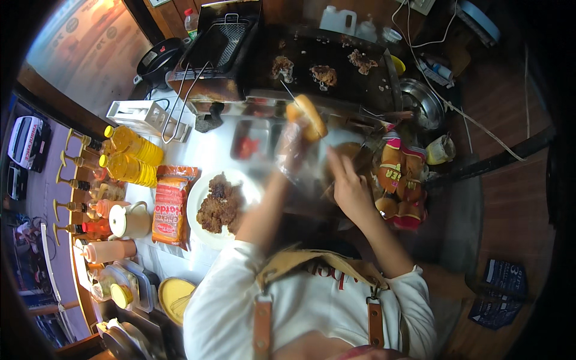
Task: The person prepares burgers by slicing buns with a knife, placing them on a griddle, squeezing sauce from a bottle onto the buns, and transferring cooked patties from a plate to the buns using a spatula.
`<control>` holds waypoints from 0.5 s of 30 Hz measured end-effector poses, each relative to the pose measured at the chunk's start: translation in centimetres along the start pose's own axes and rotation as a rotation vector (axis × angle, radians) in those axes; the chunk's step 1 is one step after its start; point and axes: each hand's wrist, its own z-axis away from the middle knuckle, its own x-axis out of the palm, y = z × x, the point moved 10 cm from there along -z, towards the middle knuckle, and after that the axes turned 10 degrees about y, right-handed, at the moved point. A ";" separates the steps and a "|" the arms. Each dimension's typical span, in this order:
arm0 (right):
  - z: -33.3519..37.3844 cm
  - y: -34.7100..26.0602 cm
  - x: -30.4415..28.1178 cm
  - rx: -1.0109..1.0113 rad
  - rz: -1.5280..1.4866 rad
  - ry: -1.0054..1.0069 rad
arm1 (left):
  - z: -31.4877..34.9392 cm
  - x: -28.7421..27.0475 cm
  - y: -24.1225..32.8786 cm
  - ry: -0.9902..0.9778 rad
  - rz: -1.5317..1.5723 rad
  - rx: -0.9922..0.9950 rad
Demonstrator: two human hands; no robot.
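Note:
My left hand, in a clear plastic glove, is raised over the counter and grips a bun half. My right hand is bare, its fingers apart, just below and right of the bun, above a dark tray; nothing shows in it. To the left on the white counter lies a white plate carrying fried breaded patties. Behind the bun is a flat black griddle where three meat pieces are cooking.
A deep fryer with a wire basket stands left of the griddle. Yellow oil bottles, sauce bottles and a packet line the left side. Bagged buns sit at the right. A steel pan with red pieces lies near the counter's middle.

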 end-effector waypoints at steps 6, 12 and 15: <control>0.0 0.0 -0.5 -0.020 0.031 0.052 | -1.5 -0.6 -0.1 -0.013 -0.306 0.064; 1.4 0.7 -2.1 0.049 -0.178 -0.004 | -2.2 -2.5 2.9 0.045 -0.235 0.142; 0.2 1.7 -3.3 0.104 -0.412 0.079 | -1.9 -3.7 2.6 0.056 -0.056 0.100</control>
